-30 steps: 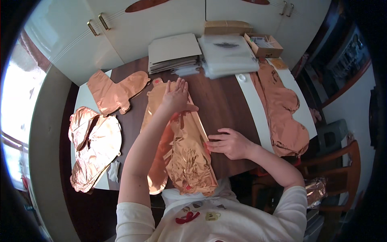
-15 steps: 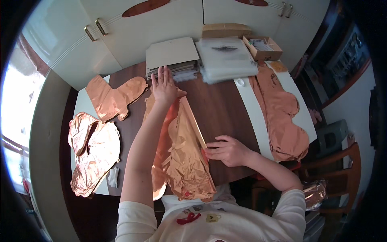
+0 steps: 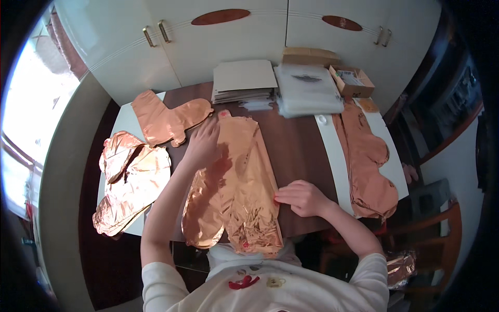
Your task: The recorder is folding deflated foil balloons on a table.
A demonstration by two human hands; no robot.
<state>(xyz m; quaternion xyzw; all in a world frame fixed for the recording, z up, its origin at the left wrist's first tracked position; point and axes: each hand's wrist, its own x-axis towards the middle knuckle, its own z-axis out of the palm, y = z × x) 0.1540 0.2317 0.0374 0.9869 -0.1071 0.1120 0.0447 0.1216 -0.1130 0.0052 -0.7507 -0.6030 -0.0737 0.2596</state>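
A flat rose-gold foil balloon (image 3: 240,156) lies lengthwise before me, folded along its right side and crumpled at the near end. Its near end reaches the table's front edge. My left hand (image 3: 204,140) rests by its upper left edge, fingers stretched out and slightly blurred. At the balloon's right edge, my right hand (image 3: 303,198) has its fingertips pressed together on the foil, beside a small red spot. The underside of the balloon is hidden.
More foil balloons lie at the far left (image 3: 169,118), near left (image 3: 138,179) and right (image 3: 366,161). Behind stand a stack of grey card (image 3: 244,76), clear plastic bags (image 3: 310,91) and a small open box (image 3: 352,80). A wooden chair (image 3: 442,234) is at right.
My left hand has drawn back from the balloon's far end to its left edge. The balloon's left part is spread out wider. My right hand keeps to the right edge, fingers closer together.
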